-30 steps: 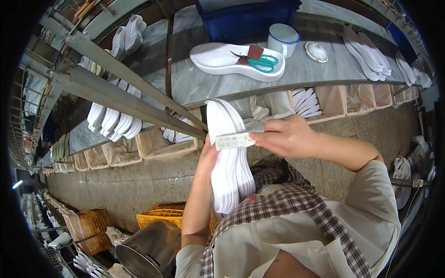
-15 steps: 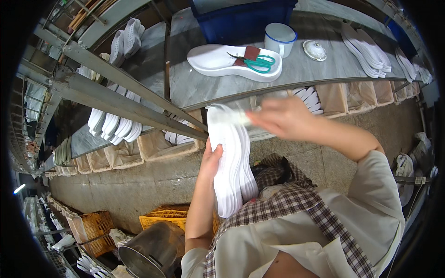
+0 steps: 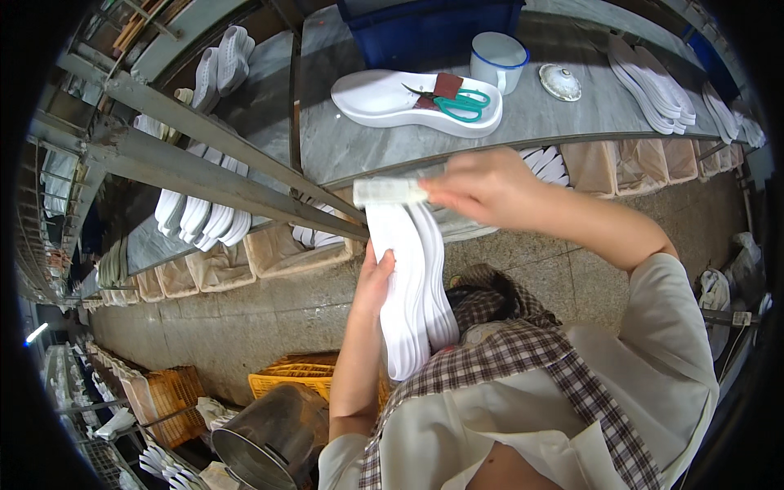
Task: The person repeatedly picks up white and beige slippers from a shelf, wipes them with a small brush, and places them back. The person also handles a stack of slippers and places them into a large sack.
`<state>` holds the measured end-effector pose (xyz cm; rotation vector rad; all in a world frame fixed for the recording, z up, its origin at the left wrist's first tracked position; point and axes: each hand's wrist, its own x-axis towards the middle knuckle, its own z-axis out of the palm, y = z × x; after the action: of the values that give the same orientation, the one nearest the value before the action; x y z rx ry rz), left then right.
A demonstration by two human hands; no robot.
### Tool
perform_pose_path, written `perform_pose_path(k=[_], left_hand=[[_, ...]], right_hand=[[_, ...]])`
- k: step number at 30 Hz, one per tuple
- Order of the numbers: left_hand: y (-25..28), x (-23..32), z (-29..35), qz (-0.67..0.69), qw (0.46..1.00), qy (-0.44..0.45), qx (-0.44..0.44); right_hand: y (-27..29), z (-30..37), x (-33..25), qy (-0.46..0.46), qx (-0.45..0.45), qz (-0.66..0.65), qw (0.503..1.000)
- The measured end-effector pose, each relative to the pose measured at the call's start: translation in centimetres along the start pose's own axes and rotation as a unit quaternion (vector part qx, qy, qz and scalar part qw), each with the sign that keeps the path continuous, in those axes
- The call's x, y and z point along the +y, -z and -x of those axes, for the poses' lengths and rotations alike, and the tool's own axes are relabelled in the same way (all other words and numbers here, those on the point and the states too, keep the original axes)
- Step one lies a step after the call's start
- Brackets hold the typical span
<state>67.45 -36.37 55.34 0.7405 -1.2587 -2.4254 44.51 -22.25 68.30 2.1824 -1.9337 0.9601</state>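
White shoe soles (image 3: pixel 412 286), stacked upright, rest against my left hand (image 3: pixel 376 282), its fingers flat along their edge; my right hand (image 3: pixel 482 186) above grips a blurred pale strip (image 3: pixel 390 192).

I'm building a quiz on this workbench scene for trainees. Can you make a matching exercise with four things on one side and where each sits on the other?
Things:
1. scissors
2. stack of white soles
3. metal bucket
4. white mug

Places:
A. low on the floor, beside the yellow crates
B. standing on the grey bench, in front of the blue bin
C. lying on the white sole-shaped tray
D. propped by the left hand, with the right hand at its top

Pairs: 1-C, 2-D, 3-A, 4-B
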Motion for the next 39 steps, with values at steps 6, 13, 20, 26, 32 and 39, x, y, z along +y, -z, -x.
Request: perform_pose_path(k=[6,13,20,26,32,39], left_hand=[[0.4,-0.4,-0.1,0.016,1.0,0.002,-0.019],[0.8,-1.1,0.0,0.037,0.999,0.0,-0.011],[1.2,-0.9,0.1,-0.001,1.0,-0.012,0.003],[0.2,-0.5,0.6,0.006,0.999,-0.037,-0.017],[0.6,-0.9,0.5,0.024,1.0,-0.017,-0.001],[0.8,-1.7,0.1,0.178,0.982,-0.024,0.066]], right_hand=[[0.6,-1.6,-0.5,-0.009,0.016,-0.003,1.0],[0.1,-1.3,-0.6,0.029,-0.078,-0.03,0.996],[0.3,-1.3,-4.2,0.109,-0.015,0.042,0.993],[0.4,-2.0,-2.8,0.036,0.034,0.097,0.994],[0.2,-2.8,-2.2,0.017,-0.021,0.157,0.987],[3.3,-3.6,0.5,0.0,0.088,-0.007,0.996]])
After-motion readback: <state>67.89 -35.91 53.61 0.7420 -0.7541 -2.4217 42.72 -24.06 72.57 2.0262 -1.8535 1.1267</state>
